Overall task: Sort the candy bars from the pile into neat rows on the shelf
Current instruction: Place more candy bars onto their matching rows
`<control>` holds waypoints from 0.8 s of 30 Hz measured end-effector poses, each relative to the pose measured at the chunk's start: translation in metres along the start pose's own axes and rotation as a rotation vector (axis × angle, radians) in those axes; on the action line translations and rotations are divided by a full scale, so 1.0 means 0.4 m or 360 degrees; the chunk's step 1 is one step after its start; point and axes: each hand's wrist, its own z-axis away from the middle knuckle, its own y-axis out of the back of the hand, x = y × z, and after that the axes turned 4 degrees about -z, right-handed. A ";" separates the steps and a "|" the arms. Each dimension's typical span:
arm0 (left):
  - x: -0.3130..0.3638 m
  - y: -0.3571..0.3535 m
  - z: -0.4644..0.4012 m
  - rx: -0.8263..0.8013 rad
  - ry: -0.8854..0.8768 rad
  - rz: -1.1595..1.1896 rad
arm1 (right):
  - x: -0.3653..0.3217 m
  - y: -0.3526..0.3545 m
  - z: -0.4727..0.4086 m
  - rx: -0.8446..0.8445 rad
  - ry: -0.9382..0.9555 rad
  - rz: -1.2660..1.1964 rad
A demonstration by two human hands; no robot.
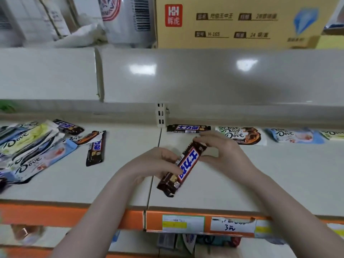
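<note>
Two hands hold one brown candy bar (183, 168) slantwise above the shelf (270, 174): the left hand (158, 162) grips its middle, the right hand (219, 148) pinches its far end. The pile (35, 148) lies left, partly cut off. Along the back, a row (242, 134) runs right past the frame edge.

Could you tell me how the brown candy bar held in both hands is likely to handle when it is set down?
The brown candy bar with blue lettering probably stays stiff: it spans left hand to right hand unbent. Its glossy wrapper may slip. Flat-sided, it should lie still on the white shelf.
</note>
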 end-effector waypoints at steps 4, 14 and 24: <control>-0.005 -0.012 -0.019 0.0073 0.0047 0.0447 | -0.011 -0.020 0.003 0.0180 -0.0391 -0.0220; -0.012 -0.057 -0.061 0.0355 0.0017 0.0932 | -0.013 -0.039 0.030 -0.0062 -0.0756 -0.0819; -0.014 -0.009 -0.065 0.0459 -0.0031 0.1023 | 0.053 0.019 0.013 -0.0071 -0.0239 -0.0186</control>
